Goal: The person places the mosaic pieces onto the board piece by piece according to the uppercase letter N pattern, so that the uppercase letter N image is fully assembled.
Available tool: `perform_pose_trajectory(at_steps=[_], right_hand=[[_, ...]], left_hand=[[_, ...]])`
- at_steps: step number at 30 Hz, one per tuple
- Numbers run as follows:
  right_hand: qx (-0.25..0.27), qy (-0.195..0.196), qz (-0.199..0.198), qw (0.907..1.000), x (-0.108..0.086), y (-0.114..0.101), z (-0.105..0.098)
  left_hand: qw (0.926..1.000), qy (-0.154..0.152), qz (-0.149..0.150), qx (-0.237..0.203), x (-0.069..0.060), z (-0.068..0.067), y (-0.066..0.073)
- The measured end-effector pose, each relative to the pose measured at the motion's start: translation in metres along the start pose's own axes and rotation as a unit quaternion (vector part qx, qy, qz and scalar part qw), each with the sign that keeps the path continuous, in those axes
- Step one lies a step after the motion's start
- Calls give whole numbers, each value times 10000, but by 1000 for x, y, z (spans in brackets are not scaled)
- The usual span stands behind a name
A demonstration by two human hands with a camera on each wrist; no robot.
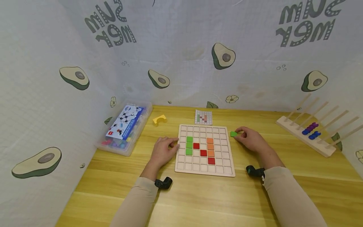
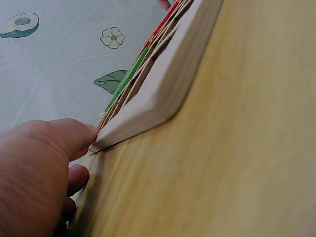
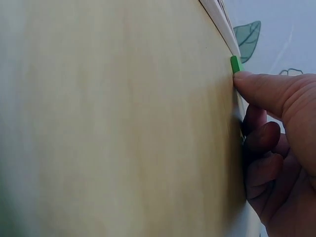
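Observation:
A wooden grid board (image 1: 188, 166) lies on the table, with three green tiles (image 1: 189, 145) in a column, three red tiles (image 1: 203, 153) on a diagonal and three orange tiles (image 1: 210, 147) in another column. My left hand (image 1: 164, 152) touches the board's left edge with thumb and index fingertips; in the left wrist view the thumb (image 2: 74, 136) meets the board's side. Off the board's right edge, my right hand (image 1: 249, 138) pinches a green square tile (image 1: 233, 134). That tile (image 3: 236, 64) shows edge-on beyond the thumb in the right wrist view.
Behind the board lies a small printed pattern card (image 1: 203, 117). A yellow arch block (image 1: 159, 119) and a clear plastic case (image 1: 124, 129) are at the left. On the right stands a wooden peg rack (image 1: 306, 136) with blue and purple beads. Patterned cloth (image 1: 187, 56) hangs behind the table.

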State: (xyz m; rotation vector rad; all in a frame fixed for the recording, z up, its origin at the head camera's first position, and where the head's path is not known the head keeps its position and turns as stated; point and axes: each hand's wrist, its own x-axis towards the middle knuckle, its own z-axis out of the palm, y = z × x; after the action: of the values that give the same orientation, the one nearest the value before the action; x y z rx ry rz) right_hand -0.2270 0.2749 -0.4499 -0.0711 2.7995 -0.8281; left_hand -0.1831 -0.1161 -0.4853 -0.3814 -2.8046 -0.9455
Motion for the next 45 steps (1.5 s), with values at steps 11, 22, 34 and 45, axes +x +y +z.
perform_pose_trajectory(at_steps=[11, 22, 34, 45], right_hand=[[-136, 13, -78, 9999, -6, -1, 0], [-113, -62, -143, 9998, -17, -18, -3], [-112, -56, -548, 9984, -35, -44, 2], [-35, -137, -764, 9970, -49, -68, 15]], left_hand=[[10000, -60, -11, -30, -1, 0, 1], [10000, -54, -50, 10, -1, -1, 1], [10000, -50, -29, 3, -1, -1, 2], [10000, -24, -19, -19, -1, -2, 2]])
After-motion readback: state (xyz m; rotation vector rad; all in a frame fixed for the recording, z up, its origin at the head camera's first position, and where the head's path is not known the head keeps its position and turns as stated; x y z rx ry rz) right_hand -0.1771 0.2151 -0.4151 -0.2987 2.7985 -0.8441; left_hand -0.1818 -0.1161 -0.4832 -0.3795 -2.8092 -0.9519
